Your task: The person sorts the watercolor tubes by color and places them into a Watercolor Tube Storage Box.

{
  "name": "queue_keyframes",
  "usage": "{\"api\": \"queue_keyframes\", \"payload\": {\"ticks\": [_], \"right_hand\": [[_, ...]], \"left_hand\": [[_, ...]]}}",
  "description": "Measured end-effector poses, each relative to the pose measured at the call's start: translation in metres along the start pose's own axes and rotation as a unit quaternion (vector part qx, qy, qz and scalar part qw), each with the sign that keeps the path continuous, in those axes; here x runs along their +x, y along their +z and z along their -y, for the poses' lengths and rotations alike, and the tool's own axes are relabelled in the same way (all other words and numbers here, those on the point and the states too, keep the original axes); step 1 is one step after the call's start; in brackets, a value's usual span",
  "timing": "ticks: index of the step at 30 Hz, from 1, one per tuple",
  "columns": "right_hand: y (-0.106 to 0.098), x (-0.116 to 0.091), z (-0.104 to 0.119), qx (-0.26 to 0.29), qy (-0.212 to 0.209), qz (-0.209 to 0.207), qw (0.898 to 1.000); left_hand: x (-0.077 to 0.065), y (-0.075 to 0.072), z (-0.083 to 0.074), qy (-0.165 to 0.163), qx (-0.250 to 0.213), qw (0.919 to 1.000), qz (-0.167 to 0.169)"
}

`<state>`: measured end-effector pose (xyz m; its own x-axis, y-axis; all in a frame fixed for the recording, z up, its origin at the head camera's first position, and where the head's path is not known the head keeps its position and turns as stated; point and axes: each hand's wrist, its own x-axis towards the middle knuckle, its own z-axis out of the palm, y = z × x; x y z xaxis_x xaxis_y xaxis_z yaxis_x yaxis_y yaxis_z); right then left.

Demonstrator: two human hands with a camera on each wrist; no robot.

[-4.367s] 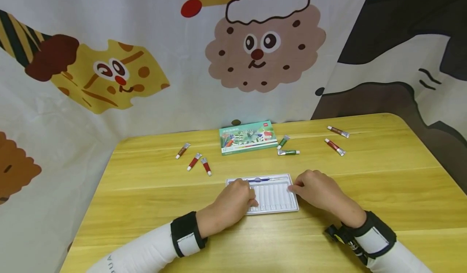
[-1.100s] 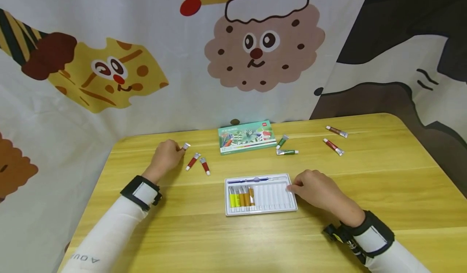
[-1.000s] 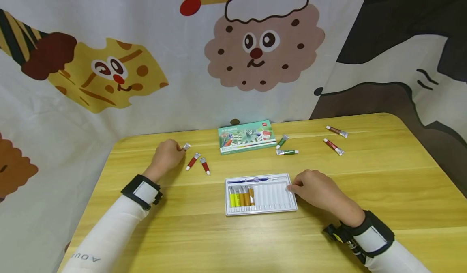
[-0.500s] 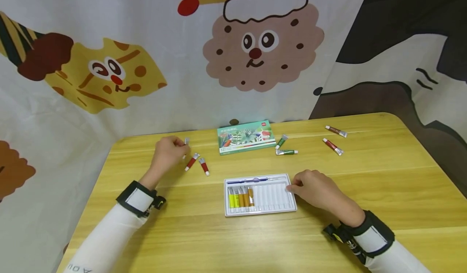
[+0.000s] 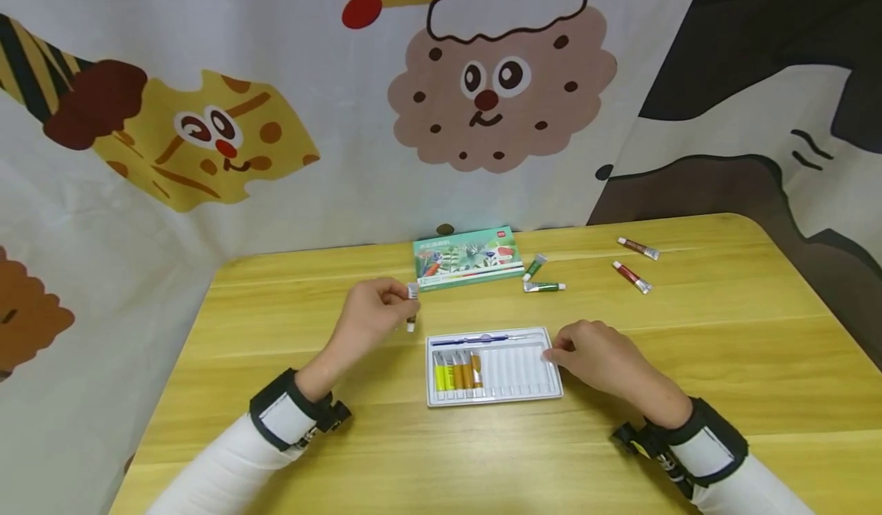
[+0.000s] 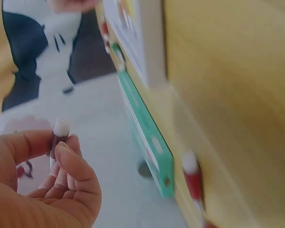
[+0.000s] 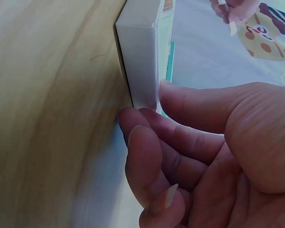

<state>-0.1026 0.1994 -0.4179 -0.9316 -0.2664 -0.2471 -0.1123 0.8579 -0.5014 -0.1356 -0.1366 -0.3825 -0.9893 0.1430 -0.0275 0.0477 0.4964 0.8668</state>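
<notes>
My left hand [image 5: 375,312] pinches a small brown paint tube [image 5: 411,324] between thumb and fingertips, raised above the table, white cap downward. In the left wrist view the tube's white cap [image 6: 61,127] sticks out past the fingers. The white paint tray [image 5: 517,399] lies in front of me, and my right hand [image 5: 599,358] grips its right edge between thumb and fingers. Several yellow and ochre tubes [image 5: 458,371] fill the tray's left slots; the right slots are bare. A blue paintbrush [image 5: 475,340] rests in the tray's top groove.
A green paint box [image 5: 468,257] lies at the back. Two green tubes [image 5: 544,287] are beside it. Farther right lie a brown tube [image 5: 638,248] and a red tube [image 5: 632,277]. Red tubes [image 6: 194,183] behind my left hand are hidden in the head view.
My left hand has picked up the brown tube from the back left and carried it right, towards the tray. Earlier it left the tray's ochre tubes. The right hand stays at the tray edge.
</notes>
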Motion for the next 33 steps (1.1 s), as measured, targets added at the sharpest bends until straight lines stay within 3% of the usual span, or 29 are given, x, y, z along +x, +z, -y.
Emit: {"api": "queue_keyframes", "payload": {"ticks": [6, 12, 17, 26, 33], "right_hand": [[0.001, 0.0, -0.001, 0.001, 0.0, -0.002, 1.0], [0.001, 0.001, -0.002, 0.0, -0.001, -0.003, 1.0], [0.002, 0.001, -0.002, 0.003, -0.003, -0.004, 1.0], [0.002, 0.002, -0.003, 0.004, -0.004, 0.0, 1.0], [0.002, 0.002, -0.003, 0.005, -0.003, -0.001, 1.0]], "left_hand": [[-0.012, 0.026, -0.013, -0.005, -0.012, 0.9986, 0.051], [-0.015, 0.051, -0.018, 0.003, -0.01, 0.9947, 0.102], [-0.016, 0.067, -0.022, -0.012, -0.01, 0.9899, 0.141], [-0.016, 0.082, -0.021, -0.046, -0.018, 0.9818, 0.183], [-0.016, 0.087, -0.018, -0.052, 0.012, 0.9778, 0.203]]}}
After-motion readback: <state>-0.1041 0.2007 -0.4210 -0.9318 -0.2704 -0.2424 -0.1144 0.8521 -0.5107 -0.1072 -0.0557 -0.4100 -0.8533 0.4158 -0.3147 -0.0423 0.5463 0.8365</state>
